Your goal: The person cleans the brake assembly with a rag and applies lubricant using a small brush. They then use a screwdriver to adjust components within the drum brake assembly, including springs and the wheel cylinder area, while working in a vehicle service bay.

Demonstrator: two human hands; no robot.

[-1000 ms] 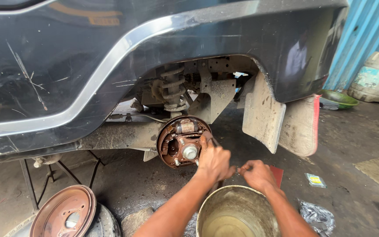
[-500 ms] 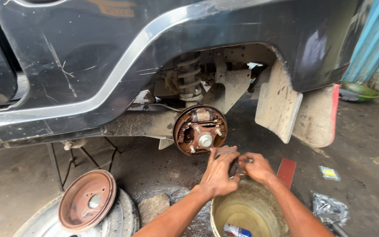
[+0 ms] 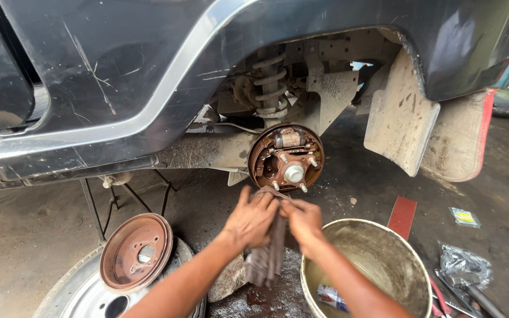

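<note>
Both my hands meet just below the exposed rusty brake assembly (image 3: pixel 287 158) of a dark car (image 3: pixel 148 76) with its rear wheel off. My left hand (image 3: pixel 251 219) and my right hand (image 3: pixel 303 222) together grip a dirty grey rag (image 3: pixel 269 253) that hangs down between them. The hands are clear of the hub and its studs. A large metal bucket (image 3: pixel 405 259) stands right under my right forearm, with a small packet lying in its bottom.
A rusty brake drum (image 3: pixel 136 252) rests on the removed wheel (image 3: pixel 83 294) at lower left. A jack stand (image 3: pixel 98 206) props the car body. A mud flap (image 3: pixel 402 118) hangs right of the hub. Tools (image 3: pixel 463 294), a crumpled bag and a red bar (image 3: pixel 402 217) lie at right.
My hands have drawn back from the brake assembly and come together on the rag. The view has shifted, so the hub and bucket sit further right.
</note>
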